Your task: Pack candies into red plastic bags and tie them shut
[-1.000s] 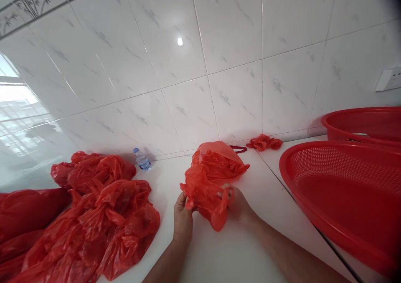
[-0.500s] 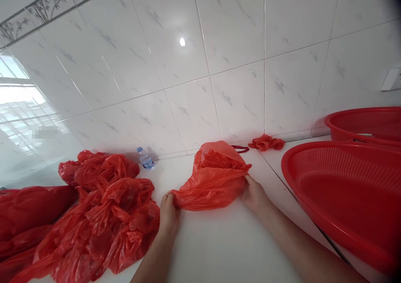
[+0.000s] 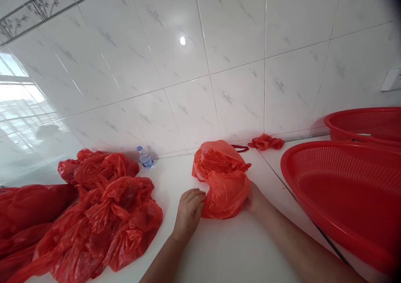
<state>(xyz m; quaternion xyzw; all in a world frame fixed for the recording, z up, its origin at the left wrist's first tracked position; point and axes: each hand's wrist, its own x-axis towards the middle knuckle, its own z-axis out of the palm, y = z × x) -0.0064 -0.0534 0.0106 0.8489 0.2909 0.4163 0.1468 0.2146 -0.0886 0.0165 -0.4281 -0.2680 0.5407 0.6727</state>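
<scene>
A red plastic bag (image 3: pixel 226 191) lies on the white counter (image 3: pixel 225 249) in front of me, folded into a short wad. My left hand (image 3: pixel 189 214) presses its left edge with the fingers curled down onto the plastic. My right hand (image 3: pixel 254 197) grips the bag's right side, its fingers mostly hidden behind the film. Just behind, a fuller red bag (image 3: pixel 216 160) stands crumpled and touches the folded one.
A heap of loose red bags (image 3: pixel 103 212) covers the counter at the left. A small water bottle (image 3: pixel 145 157) lies by the tiled wall. A little red wad (image 3: pixel 265 142) sits at the back. Two large red perforated baskets (image 3: pixel 344 191) fill the right side.
The bag was stretched wide between my hands half a second ago. My left hand has moved right, bringing that end over, so the bag is now folded narrower.
</scene>
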